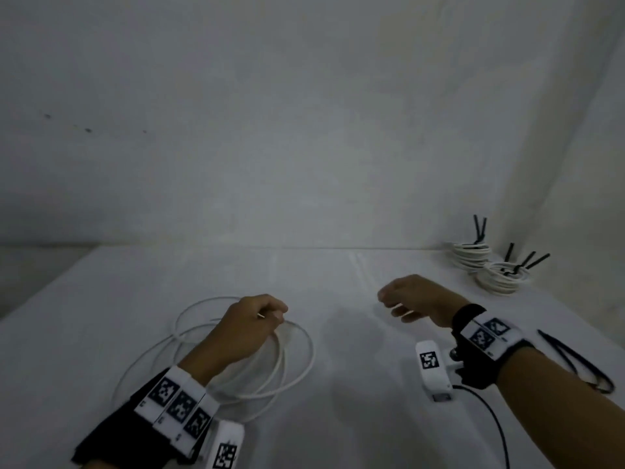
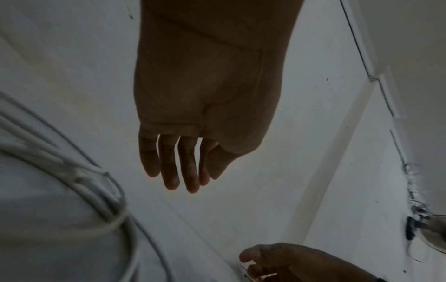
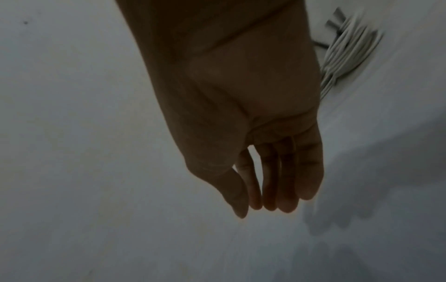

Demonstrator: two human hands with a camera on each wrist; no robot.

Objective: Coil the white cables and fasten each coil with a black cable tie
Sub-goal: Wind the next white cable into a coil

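Coiling step: the loose white cable [image 1: 236,360] lies looped on the tabletop [image 1: 338,418] under the left hand [image 1: 243,330], fingers relaxed and empty; the right hand [image 1: 416,299] hangs empty. Next, gather the loops.

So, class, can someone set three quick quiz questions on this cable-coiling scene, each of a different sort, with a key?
1. Multiple choice: how many tied coils sit at the table's far right? A one, B two, C four.
2. True or false: the right hand holds a black tie.
3. Fill in: the loose white cable lies under the ___ hand.

Key: 1 B. 2 false: it holds nothing, and the spare cable ties lie on the table beside the right forearm. 3 left hand.
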